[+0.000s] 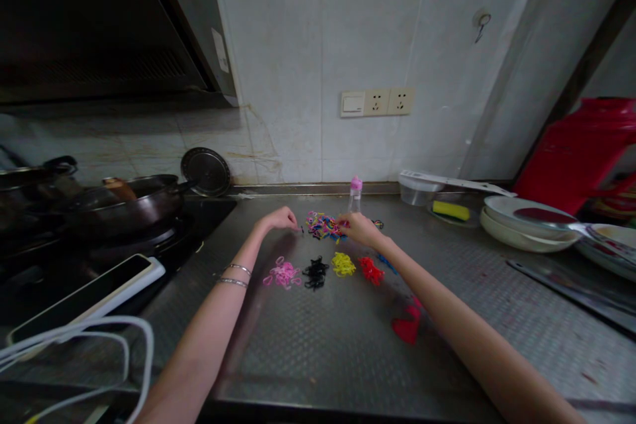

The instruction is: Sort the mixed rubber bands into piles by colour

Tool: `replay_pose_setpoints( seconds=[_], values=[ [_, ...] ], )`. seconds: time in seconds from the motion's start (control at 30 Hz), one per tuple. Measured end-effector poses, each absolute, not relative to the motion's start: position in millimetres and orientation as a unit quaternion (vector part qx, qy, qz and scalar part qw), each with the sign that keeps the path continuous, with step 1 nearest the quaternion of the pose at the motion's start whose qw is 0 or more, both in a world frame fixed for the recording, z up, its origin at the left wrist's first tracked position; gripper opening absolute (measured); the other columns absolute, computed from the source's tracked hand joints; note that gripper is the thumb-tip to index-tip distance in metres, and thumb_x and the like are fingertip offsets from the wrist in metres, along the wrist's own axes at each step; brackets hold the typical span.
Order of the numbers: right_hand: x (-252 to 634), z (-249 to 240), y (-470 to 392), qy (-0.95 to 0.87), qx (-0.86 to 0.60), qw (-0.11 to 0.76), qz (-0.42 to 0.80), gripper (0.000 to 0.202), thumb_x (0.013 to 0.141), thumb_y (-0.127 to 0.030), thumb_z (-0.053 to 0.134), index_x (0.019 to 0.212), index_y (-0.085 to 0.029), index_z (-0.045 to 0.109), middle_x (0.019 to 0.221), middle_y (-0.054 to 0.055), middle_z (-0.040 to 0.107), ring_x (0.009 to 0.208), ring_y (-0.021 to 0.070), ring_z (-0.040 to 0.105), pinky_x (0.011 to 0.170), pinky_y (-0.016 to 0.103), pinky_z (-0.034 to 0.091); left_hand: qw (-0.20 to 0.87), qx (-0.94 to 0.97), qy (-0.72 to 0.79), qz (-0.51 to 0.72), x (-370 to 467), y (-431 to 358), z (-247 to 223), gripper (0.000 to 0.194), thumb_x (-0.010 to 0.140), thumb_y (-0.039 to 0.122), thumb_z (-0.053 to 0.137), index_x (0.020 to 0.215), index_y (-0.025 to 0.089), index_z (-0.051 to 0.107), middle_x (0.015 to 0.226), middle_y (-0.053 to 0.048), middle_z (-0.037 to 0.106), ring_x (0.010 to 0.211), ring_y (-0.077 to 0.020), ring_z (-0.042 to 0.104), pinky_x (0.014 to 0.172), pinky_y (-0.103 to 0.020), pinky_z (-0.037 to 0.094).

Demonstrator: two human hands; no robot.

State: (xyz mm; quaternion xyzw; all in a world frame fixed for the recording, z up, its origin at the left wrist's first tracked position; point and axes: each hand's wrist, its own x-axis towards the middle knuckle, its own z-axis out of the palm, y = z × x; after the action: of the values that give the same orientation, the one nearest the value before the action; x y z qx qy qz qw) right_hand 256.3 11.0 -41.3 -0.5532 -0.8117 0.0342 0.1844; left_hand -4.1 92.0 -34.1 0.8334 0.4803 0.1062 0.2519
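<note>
A mixed heap of small colourful elastic hair bands (322, 225) lies on the metal counter between my hands. To its left, my left hand (279, 219) is closed in a pinch, with a small dark hair band (301, 230) at the fingertips. My right hand (362, 229) reaches the heap's right side, its fingers drawn together; what they hold is hidden. In front are sorted groups of bands: pink (282, 272), black (316, 272), yellow (343, 264) and red (370, 269). Some blue bands (387, 264) are partly covered by my right forearm.
A clear bottle with a pink cap (356, 193) stands behind my right hand. A red object (407, 324) lies near my right forearm. Left are a phone-like device (84, 298), white cables (144, 344) and a pan (134, 205); right are bowls (527, 232) and a knife (571, 295).
</note>
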Motion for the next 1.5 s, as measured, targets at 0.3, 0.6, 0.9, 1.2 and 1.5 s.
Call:
replay_pose_setpoints(
  seconds=[0.3, 0.6, 0.9, 1.2, 1.5],
  values=[
    [252.3, -50.6, 9.4, -0.827, -0.521, 0.210, 0.027, 0.022, 0.076, -0.020, 0.049, 0.087, -0.019, 0.068, 0.085, 0.006, 0.067, 0.078, 0.0164, 0.060, 0.065, 0.020, 0.040, 0.333, 0.800, 0.491, -0.090, -7.7, 66.7, 4.0, 0.026, 0.048, 0.036, 0.071, 0.065, 0.016, 0.068, 0.046, 0.003, 0.048, 0.043, -0.0057, 0.037, 0.039, -0.017, 0.026],
    [221.4, -45.1, -0.8, -0.825, -0.431, 0.325, 0.168, 0.027, 0.070, -0.017, 0.053, 0.094, -0.014, 0.066, 0.088, 0.005, 0.067, 0.074, 0.0142, 0.059, 0.070, 0.024, 0.044, 0.330, 0.836, 0.439, -0.020, 4.1, 59.0, 9.9, 0.024, 0.056, 0.035, 0.067, 0.068, 0.014, 0.067, 0.046, 0.004, 0.046, 0.044, -0.0058, 0.038, 0.039, -0.016, 0.026],
    [203.1, -45.9, -5.4, -0.767, -0.393, 0.328, 0.386, 0.034, 0.069, -0.027, 0.059, 0.099, -0.012, 0.062, 0.074, 0.003, 0.066, 0.056, 0.0090, 0.055, 0.047, 0.018, 0.045, 0.344, 0.860, 0.376, 0.011, 24.4, 38.4, 29.3, 0.028, 0.061, 0.039, 0.064, 0.074, 0.014, 0.067, 0.050, 0.003, 0.047, 0.045, -0.0050, 0.037, 0.041, -0.017, 0.026],
    [216.2, -44.6, -1.4, -0.763, -0.411, 0.312, 0.388, 0.025, 0.070, -0.023, 0.056, 0.091, -0.013, 0.065, 0.074, 0.004, 0.068, 0.058, 0.0104, 0.059, 0.047, 0.018, 0.045, 0.374, 0.800, 0.455, -0.113, 8.9, 43.4, 19.3, 0.024, 0.046, 0.034, 0.073, 0.064, 0.018, 0.069, 0.049, 0.000, 0.053, 0.047, -0.0079, 0.042, 0.040, -0.017, 0.026],
    [203.0, -45.6, -13.7, -0.854, -0.359, 0.201, 0.319, 0.026, 0.066, -0.020, 0.058, 0.088, -0.013, 0.068, 0.070, 0.003, 0.068, 0.055, 0.0100, 0.057, 0.048, 0.017, 0.043, 0.410, 0.708, 0.519, -0.249, 1.5, 46.1, 7.0, 0.026, 0.033, 0.029, 0.079, 0.054, 0.017, 0.069, 0.058, -0.007, 0.062, 0.042, -0.0100, 0.045, 0.035, -0.017, 0.025]
  ],
)
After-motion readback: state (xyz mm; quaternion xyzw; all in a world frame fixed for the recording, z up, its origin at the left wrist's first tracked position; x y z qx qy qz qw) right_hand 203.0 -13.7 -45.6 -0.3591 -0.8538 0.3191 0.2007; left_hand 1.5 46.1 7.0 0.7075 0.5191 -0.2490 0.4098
